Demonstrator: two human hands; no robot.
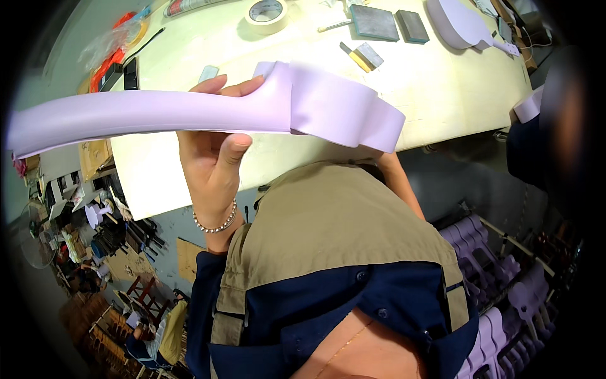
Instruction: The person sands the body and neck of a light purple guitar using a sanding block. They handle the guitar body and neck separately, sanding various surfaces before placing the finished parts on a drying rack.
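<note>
A lilac, unstrung ukulele is held up edge-on above the worktable. Its neck reaches to the far left of the view, and its curved body lies to the right. My left hand grips the neck near the heel, thumb on the near side and fingers curled over the far side. A beaded bracelet circles that wrist. My right forearm rises to the lower right edge of the body. The ukulele hides my right hand and its fingers, so its grip does not show.
On the pale worktable are a tape roll, grey rectangular blocks, a scraper-like tool and another lilac ukulele. A blurred person stands at right. Racked lilac instruments are lower right; another person is lower left.
</note>
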